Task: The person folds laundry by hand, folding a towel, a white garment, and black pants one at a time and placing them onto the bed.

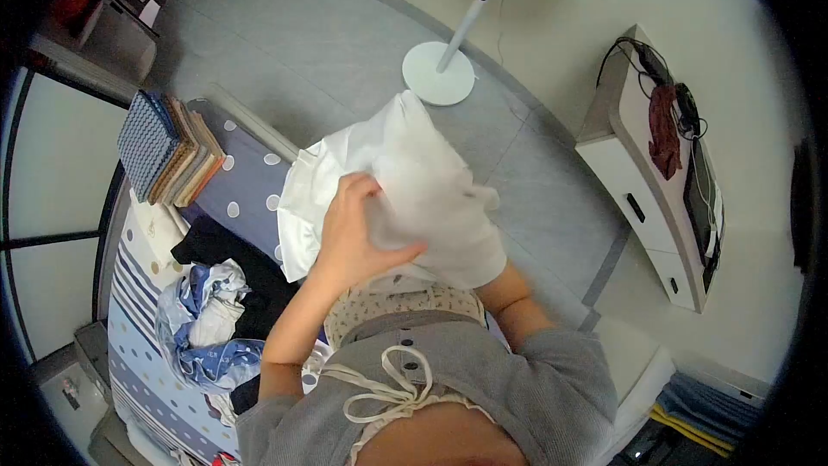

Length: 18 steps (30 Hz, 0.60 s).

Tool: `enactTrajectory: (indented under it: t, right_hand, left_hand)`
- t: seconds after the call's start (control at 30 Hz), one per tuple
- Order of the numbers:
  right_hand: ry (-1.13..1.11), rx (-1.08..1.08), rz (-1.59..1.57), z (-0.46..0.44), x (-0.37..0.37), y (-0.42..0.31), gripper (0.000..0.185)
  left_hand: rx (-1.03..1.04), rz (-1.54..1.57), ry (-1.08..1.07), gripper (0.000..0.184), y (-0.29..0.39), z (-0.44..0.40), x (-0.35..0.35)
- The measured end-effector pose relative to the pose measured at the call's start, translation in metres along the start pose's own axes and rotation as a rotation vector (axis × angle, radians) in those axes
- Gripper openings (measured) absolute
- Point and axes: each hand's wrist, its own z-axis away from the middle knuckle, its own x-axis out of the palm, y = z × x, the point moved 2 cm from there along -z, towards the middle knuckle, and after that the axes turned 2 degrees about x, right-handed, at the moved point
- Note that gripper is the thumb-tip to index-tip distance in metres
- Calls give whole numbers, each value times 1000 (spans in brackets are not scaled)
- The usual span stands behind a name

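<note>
A white piece of cloth, seemingly a garment, is held up in front of my body, and part of it is blurred. My left hand lies against its near left side, thumb and fingers spread wide apart. My right forearm goes in under or behind the cloth, which hides the right hand and its fingers. More white fabric hangs to the left of my left hand.
On the bed to the left lie a stack of folded fabrics, dark clothing and crumpled blue-and-white clothes. A standing fan is ahead. A white wall cabinet with cables is on the right.
</note>
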Motion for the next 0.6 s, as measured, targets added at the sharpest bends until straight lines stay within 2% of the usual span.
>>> enactTrajectory:
  t: [0.07, 0.13, 0.17, 0.2, 0.27, 0.37, 0.47, 0.57, 0.6]
  right_hand:
    - [1, 12, -26, 0, 2, 7, 37]
    - [0, 31, -30, 6, 0, 14, 37]
    - [1, 38, -37, 10, 0, 16, 37]
    - [6, 39, -44, 13, -1, 17, 38]
    - [20, 34, -60, 16, -1, 16, 38]
    - [54, 3, -88, 17, -2, 8, 38]
    - [109, -50, -134, 17, -6, -9, 39]
    - [177, -133, -202, 14, -15, -35, 39]
    - [203, -171, -226, 11, -19, -46, 39]
  left_hand:
    - [-29, -40, -4, 36, -4, -2, 10]
    - [-124, 151, -251, 26, -30, 7, 34]
    - [-1, 112, -294, 19, -33, 13, 41]
    - [36, 179, -330, 18, -29, 18, 45]
    - [106, 317, -400, 18, -16, 28, 58]
    - [78, 508, -674, 22, 6, 42, 74]
    - [179, 485, -897, 24, 14, 51, 93]
    - [173, 529, -1077, 29, 19, 63, 104]
    - [149, 576, -1074, 30, 16, 67, 106]
